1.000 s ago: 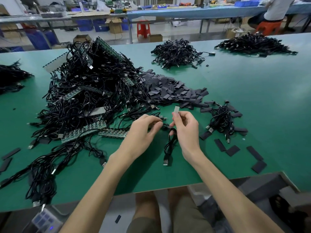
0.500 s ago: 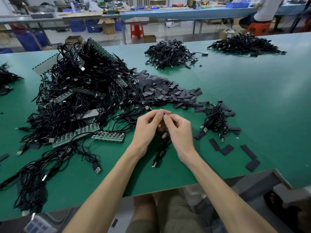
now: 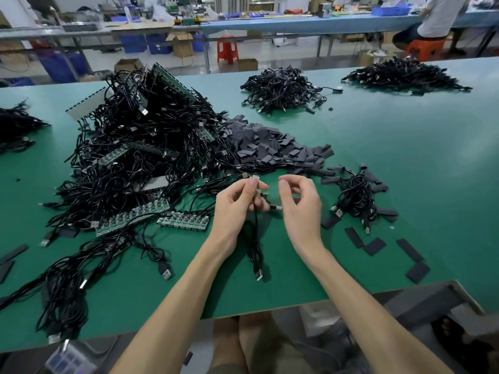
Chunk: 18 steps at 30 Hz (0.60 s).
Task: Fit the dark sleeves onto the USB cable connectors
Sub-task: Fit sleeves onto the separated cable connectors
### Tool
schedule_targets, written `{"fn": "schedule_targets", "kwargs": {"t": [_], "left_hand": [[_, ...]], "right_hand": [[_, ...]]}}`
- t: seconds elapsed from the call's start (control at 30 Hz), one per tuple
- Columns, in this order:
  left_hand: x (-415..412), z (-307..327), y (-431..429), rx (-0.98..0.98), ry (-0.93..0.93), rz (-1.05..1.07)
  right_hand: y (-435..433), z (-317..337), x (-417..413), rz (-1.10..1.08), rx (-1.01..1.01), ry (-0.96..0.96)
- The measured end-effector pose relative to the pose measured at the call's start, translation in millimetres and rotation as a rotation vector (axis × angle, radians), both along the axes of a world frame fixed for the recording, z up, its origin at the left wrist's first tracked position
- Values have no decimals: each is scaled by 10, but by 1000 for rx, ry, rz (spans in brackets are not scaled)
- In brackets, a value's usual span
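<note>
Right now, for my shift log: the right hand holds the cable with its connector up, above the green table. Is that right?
No. The head view shows the left hand, not the right hand, holding the cable with its connector up, above the green table.

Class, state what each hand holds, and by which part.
Left hand pinches the black USB cable at its upper connector; right hand appears empty.

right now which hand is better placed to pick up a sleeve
Right. The left hand pinches the cable connector; the right hand holds nothing and is nearer the loose sleeves.
</note>
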State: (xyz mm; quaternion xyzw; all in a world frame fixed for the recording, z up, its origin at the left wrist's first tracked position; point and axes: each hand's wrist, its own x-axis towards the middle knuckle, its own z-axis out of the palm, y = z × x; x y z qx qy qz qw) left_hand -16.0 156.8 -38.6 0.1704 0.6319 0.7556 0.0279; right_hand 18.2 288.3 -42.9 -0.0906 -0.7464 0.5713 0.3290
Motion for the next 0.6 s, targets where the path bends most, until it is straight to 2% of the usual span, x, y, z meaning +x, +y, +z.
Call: {"fn": "schedule_targets", "kwargs": {"t": [0.1,0.23,0.37,0.6], "left_hand": [[9,-23,19,-72,-16,-41],[2,-30,8,-93,-55,-71],[17,-33,19,-158,-37,-63],[28,-47,24,-270,34,-62]], "right_hand": [[90,-15,-155,21,251,-144],[289,10,-388,-46,704,-333],[356,-44,-498,-5,850,-601],[344,-92,-432,-148,987,-434]]}}
